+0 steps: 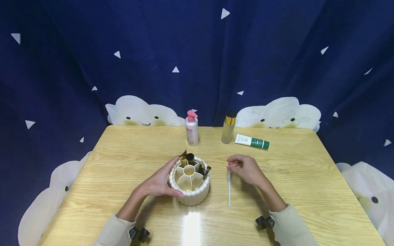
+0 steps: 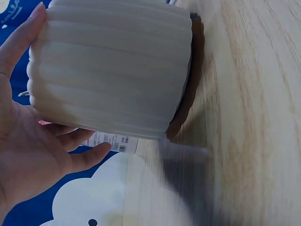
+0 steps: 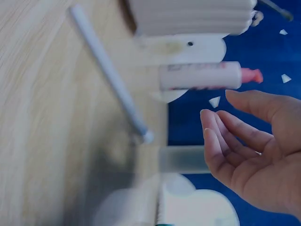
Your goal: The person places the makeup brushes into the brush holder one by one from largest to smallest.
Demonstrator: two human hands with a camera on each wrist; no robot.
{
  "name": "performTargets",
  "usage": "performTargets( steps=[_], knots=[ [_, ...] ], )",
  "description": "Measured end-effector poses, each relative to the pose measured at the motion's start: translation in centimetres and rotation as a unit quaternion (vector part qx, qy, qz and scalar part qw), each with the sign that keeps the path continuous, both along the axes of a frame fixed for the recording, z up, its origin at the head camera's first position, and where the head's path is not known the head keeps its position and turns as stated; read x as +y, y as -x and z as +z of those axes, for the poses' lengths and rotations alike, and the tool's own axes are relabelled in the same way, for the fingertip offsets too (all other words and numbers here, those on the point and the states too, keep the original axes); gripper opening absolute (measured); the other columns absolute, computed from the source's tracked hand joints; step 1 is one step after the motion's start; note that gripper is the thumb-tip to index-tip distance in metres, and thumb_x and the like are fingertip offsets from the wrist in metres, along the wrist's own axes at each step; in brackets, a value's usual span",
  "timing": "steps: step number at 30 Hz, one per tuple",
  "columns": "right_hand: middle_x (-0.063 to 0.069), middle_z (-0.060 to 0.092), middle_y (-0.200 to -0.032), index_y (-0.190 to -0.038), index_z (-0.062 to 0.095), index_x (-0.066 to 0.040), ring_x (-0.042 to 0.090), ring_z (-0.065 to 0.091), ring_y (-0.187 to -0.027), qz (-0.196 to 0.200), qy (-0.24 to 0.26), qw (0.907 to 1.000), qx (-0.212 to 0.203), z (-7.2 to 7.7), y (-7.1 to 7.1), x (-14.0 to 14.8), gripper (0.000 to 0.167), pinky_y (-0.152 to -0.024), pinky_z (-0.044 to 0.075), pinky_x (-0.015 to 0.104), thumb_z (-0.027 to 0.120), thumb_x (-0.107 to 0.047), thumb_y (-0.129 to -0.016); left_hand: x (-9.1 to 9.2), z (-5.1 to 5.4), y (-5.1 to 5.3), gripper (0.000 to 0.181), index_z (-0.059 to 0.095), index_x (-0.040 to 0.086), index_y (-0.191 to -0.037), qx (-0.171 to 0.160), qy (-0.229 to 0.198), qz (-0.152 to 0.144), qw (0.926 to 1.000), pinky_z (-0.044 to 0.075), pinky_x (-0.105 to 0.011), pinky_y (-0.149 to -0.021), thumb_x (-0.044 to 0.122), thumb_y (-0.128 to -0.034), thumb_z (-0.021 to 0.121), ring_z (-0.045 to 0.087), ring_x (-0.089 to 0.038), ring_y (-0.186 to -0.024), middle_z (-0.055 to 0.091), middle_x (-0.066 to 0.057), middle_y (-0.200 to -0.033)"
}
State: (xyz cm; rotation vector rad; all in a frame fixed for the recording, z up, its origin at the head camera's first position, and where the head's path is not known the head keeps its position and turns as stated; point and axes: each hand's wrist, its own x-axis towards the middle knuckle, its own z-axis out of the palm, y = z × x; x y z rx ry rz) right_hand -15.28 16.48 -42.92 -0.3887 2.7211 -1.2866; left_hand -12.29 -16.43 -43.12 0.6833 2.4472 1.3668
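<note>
A round cream ribbed makeup brush holder [image 1: 194,197] stands near the middle of the table. Several brushes [image 1: 190,157] poke out of its rear and right compartments. My left hand [image 1: 158,181] grips its left side, thumb at the front and fingers toward the back; the ribbed wall [image 2: 113,66] fills much of the left wrist view. On the table to the right lies a thin pale stick [image 1: 229,191], blurred in the right wrist view. My right hand [image 1: 246,169] hovers over the stick's far end, fingers [image 3: 247,129] loosely bent and apart from it, with nothing held.
Behind the holder stands a white pump bottle [image 1: 192,132] with a pink top. Right of it are a clear bottle [image 1: 227,133] with a gold and black cap and a white-and-green tube [image 1: 252,141] lying flat. A dark blue curtain [image 1: 197,51] hangs beyond the table.
</note>
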Motion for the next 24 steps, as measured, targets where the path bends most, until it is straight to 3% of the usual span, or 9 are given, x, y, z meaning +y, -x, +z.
performTargets(
  steps=[7,15,24],
  knots=[
    [0.012,0.07,-0.087,-0.102,0.066,0.006,0.012,0.062,-0.072,-0.035,-0.009,0.9988,-0.033,-1.8,1.0,0.7,0.025,-0.059,0.052,0.019,0.07,-0.01,-0.083,0.1,-0.1,0.0,0.123,0.017,0.017,-0.152,0.0,-0.008,-0.003,1.0,0.023,-0.059,-0.114,0.035,-0.0547,0.091,0.031,-0.034,-0.14,0.032,-0.013,-0.152],
    [0.004,0.064,-0.07,-0.09,0.066,0.002,0.014,0.058,-0.059,-0.065,-0.036,0.9928,-0.094,-3.8,1.4,0.7,0.02,-0.049,0.049,0.024,0.073,-0.013,-0.079,0.1,-0.1,-0.4,0.127,0.014,0.005,-0.152,-0.007,0.028,0.021,0.9994,0.02,-0.06,-0.115,0.039,-0.0562,0.089,0.023,-0.04,-0.142,0.022,-0.021,-0.155],
    [0.004,0.065,-0.054,-0.066,0.064,-0.003,0.009,0.049,-0.047,-0.088,-0.075,0.9897,-0.085,-4.3,1.8,-0.3,0.014,-0.043,0.038,0.019,0.074,-0.01,-0.073,0.1,0.2,-0.5,0.127,0.014,0.005,-0.152,-0.01,0.032,0.027,0.9991,0.021,-0.06,-0.114,0.039,-0.0559,0.09,0.023,-0.041,-0.142,0.022,-0.022,-0.155]
  ],
)
